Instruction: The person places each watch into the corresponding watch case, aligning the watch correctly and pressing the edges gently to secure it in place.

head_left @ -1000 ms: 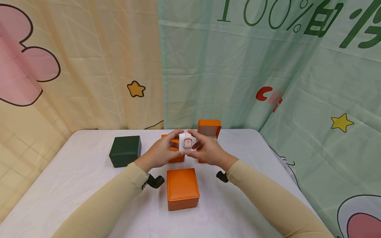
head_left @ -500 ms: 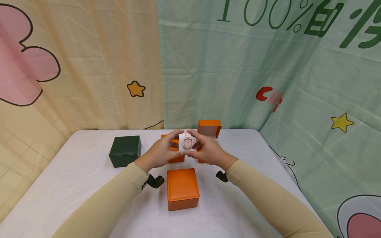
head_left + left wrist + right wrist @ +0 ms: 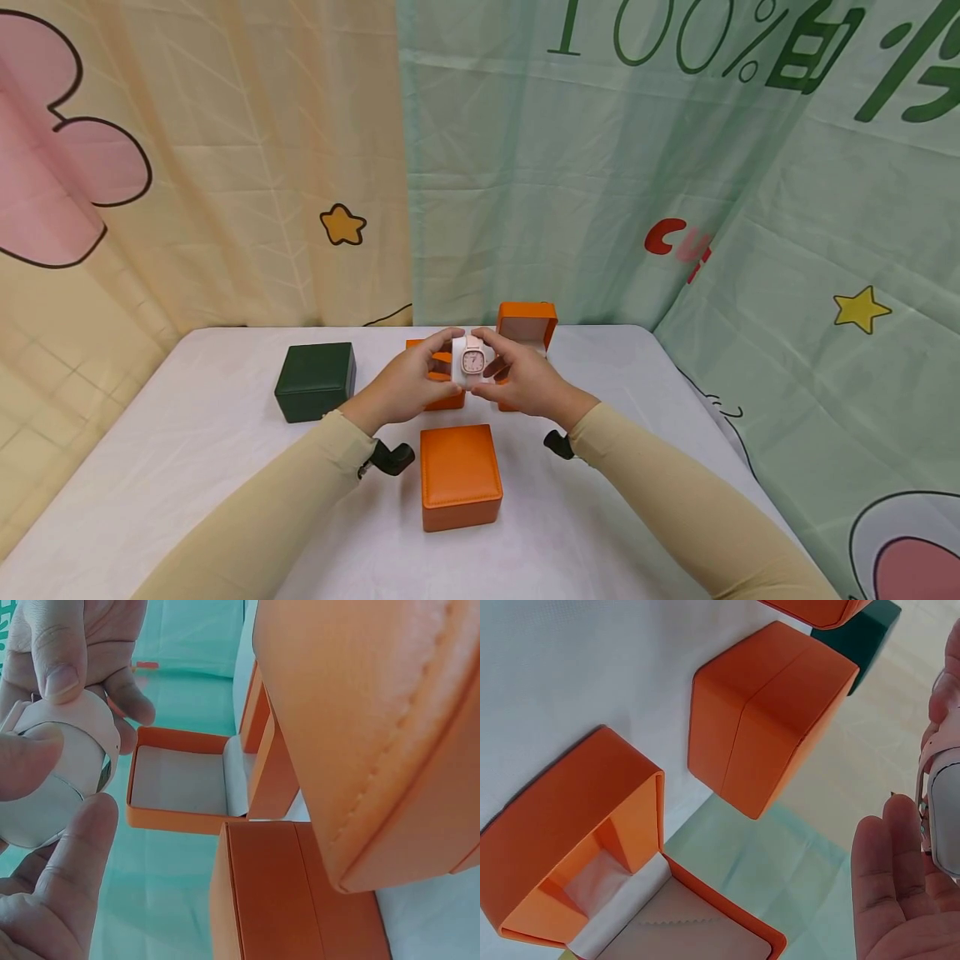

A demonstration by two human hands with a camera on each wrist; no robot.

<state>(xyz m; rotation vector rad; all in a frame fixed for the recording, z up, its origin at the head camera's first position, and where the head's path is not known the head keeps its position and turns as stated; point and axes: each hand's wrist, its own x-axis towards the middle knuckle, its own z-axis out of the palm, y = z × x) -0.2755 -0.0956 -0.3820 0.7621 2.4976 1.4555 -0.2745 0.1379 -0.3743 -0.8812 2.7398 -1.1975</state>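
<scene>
A wristwatch (image 3: pixel 473 361) with a square pinkish face and pale pink strap sits round a white cushion (image 3: pixel 459 377), raised above the table and facing me. My left hand (image 3: pixel 405 380) grips the cushion from the left, while my right hand (image 3: pixel 534 382) holds its right side. In the left wrist view, fingers and thumbs press on the strap (image 3: pixel 71 718) and the cushion's end (image 3: pixel 34 814). Behind the right hand stands an orange watch box (image 3: pixel 527 311) with its lid up; the right wrist view shows its hollow inside (image 3: pixel 592 889) with no watch in it.
A closed orange box (image 3: pixel 461 475) lies in front, between my forearms. Another closed orange box (image 3: pixel 445 402) is partly hidden behind my left hand. At the left stands a dark green box (image 3: pixel 317 379). White cloth (image 3: pixel 622 467) covers the table; printed curtains hang behind.
</scene>
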